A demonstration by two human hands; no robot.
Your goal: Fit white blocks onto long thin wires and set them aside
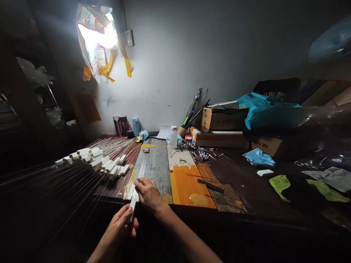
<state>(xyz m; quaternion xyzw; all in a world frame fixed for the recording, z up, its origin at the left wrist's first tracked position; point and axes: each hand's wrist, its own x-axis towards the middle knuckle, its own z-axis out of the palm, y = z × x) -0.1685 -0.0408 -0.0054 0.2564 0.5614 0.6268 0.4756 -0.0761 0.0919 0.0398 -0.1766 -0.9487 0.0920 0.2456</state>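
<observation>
Left hand has its grip closed on white block at surface's near edge, right hand by its far end, grip unclear; likely a positioning step, next move calling for steadiness.
</observation>
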